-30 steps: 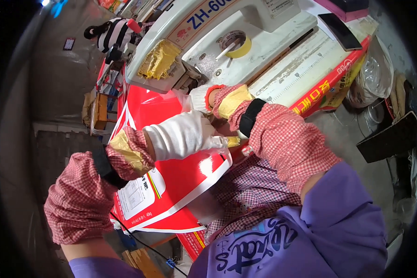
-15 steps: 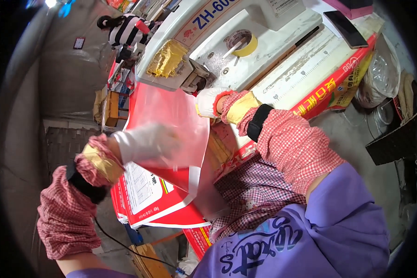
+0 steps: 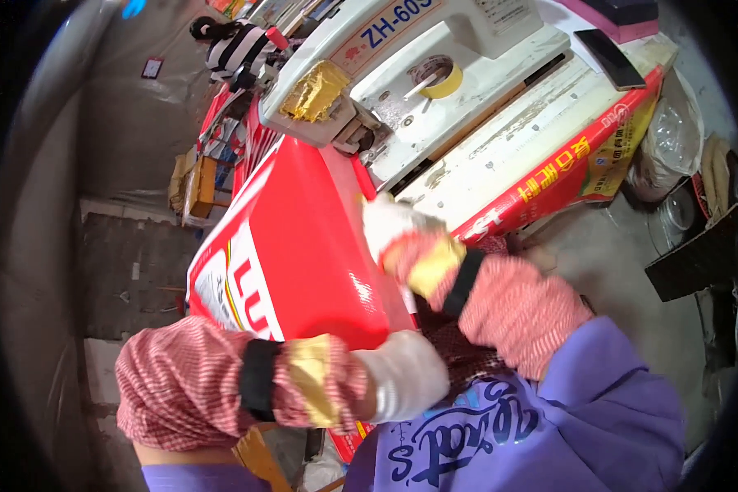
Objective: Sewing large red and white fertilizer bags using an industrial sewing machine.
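both gloved hands on red bag | left hand near edge | right hand far edge

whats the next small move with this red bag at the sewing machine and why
Probably slide the red bag toward the sewing machine head: the left hand grips its near end, the right hand its edge beside the machine, and the bag's top end already lies by the head.

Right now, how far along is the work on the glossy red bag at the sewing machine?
Done: cannot tell, no finished seam shows. In hand: the glossy red printed bag lies in front of the white industrial sewing machine; the white-gloved left hand grips its near edge, the right hand holds its right edge. Left: the bag's end has not reached the machine's needle area.
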The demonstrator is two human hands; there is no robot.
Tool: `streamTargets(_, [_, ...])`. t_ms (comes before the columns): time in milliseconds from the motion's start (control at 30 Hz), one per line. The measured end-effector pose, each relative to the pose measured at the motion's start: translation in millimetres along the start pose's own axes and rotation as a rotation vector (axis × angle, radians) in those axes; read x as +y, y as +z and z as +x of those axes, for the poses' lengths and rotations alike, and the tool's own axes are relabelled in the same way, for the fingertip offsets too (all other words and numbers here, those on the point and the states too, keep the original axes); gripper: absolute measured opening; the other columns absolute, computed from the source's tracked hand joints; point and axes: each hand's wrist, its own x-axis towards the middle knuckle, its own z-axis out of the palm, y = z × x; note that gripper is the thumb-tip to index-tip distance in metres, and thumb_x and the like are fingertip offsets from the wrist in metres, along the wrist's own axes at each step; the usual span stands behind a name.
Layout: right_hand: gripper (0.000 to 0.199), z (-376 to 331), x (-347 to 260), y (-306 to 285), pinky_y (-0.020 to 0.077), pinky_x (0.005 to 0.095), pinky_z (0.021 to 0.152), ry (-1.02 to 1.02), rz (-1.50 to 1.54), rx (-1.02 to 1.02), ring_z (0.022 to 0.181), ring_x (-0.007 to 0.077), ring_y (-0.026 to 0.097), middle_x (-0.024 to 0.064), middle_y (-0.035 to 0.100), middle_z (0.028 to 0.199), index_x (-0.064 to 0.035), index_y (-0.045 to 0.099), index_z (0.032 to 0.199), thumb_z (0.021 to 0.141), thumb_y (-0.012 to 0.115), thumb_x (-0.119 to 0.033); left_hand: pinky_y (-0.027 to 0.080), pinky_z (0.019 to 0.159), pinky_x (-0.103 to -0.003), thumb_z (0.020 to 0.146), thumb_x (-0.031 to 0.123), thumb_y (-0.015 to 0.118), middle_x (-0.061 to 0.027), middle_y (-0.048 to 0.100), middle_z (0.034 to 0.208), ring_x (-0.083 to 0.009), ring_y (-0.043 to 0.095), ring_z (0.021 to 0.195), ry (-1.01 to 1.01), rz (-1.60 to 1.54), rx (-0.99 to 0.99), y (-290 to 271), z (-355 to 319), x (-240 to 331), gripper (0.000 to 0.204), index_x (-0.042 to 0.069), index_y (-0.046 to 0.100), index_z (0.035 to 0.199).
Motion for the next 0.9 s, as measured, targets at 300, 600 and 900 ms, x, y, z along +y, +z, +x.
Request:
streamTargets(300, [0.016, -28, -22, 38, 0.0429, 0.0335, 0.039, 0.517, 0.24, 0.285, 0.052, 0.0208, 0.056, 0.01, 0.055, 0.069, -0.0048, 0.059, 0.086, 0.077, 0.048, -0.012, 0.046, 0.052, -0.036, 0.069, 0.024, 0.062, -0.003, 0.062, 0.068, -0.0219, 0.062, 0.063, -0.128, 0.101, -0.398, -47, -49, -14, 0.014, 0.014, 0.067, 0.077])
streamTargets(600, [0.012, 60, -4, 63, 0.0445, 0.034, 0.049, 0.309, -0.165, 0.403, 0.06, 0.0208, 0.057, 0.0066, 0.059, 0.066, -0.0115, 0.062, 0.076, 0.076, 0.052, -0.016, 0.047, 0.055, -0.036, 0.068, 0.032, 0.063, -0.0062, 0.062, 0.064, -0.026, 0.061, 0.061, -0.5, 0.253, -0.218, -70, -40, -89, 0.023, 0.01, 0.068, 0.072])
streamTargets(900, [0.015, 52, 1, 57, 0.0435, 0.0351, 0.048, 0.26, 0.163, 0.488, 0.052, 0.0215, 0.055, 0.0084, 0.056, 0.055, -0.0056, 0.063, 0.064, 0.07, 0.055, -0.017, 0.043, 0.047, -0.034, 0.061, 0.016, 0.058, -0.0087, 0.057, 0.069, -0.0237, 0.055, 0.069, -0.708, 0.456, 0.108, -25, -98, -43, 0.009, 0.008, 0.063, 0.061])
